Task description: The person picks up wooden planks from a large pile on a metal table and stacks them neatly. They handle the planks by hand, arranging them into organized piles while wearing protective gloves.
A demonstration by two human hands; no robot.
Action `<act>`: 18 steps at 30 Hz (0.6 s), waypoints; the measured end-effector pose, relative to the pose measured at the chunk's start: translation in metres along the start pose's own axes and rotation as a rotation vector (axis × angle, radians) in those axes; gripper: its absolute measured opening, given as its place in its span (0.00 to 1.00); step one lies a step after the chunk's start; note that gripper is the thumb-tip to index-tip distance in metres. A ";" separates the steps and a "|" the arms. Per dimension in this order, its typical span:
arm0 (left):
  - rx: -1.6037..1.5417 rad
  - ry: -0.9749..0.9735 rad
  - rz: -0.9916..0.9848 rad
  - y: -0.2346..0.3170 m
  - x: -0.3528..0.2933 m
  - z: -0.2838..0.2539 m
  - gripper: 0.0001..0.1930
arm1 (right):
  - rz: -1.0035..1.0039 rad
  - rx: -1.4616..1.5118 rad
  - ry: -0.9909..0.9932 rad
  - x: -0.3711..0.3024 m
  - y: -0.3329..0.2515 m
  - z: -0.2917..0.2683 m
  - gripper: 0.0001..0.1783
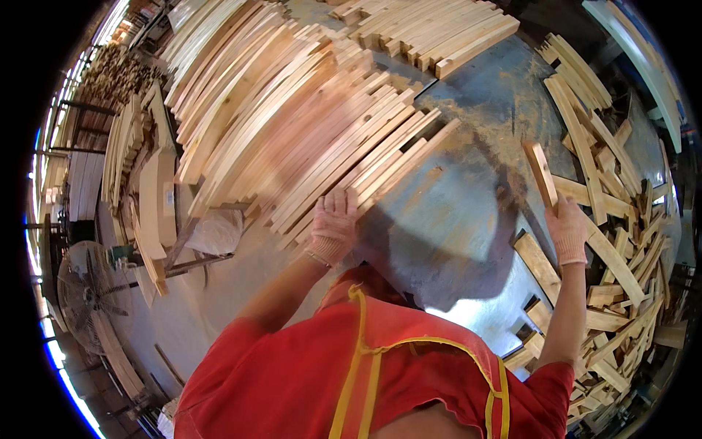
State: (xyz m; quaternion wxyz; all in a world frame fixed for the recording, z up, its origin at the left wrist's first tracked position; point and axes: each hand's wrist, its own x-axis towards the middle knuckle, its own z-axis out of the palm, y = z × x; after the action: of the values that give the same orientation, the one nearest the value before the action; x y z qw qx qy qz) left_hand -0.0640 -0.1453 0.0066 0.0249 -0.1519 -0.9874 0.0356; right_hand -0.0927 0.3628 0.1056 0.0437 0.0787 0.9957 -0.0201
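In a pale knitted glove, my right hand (567,231) is closed around the lower end of a short wooden strip (541,175), which points up and away from me over the metal table. My left hand (335,223), gloved too, rests with fingers stretched out at the near ends of a broad row of wooden slats (314,139). The slats lie side by side across the left and middle of the table, with narrow gaps among those nearest the right edge of the row. What the left palm touches is hidden.
A second stack of slats (439,36) lies at the far side of the sawdust-strewn metal table (439,212). Offcuts (614,293) are heaped at the right. At the left are a caged fan (91,289), a clear plastic bag (217,231) and more stacked timber (124,150).
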 end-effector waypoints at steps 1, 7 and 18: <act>-0.018 -0.087 -0.019 0.005 0.001 -0.009 0.42 | 0.003 0.012 0.000 0.003 -0.027 -0.016 0.26; -0.027 -0.091 -0.069 0.010 -0.004 -0.008 0.36 | 0.114 0.225 0.074 0.021 -0.083 0.010 0.27; -0.336 -0.474 -0.056 -0.055 0.029 -0.065 0.49 | 0.584 1.560 -0.143 -0.028 -0.356 0.163 0.21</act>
State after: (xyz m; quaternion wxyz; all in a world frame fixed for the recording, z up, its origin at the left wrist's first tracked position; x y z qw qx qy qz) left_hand -0.1039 -0.1851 0.0772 -0.2309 -0.1140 -0.9617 -0.0945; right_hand -0.1075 -0.0004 -0.0421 0.0432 0.3397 0.6306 -0.6965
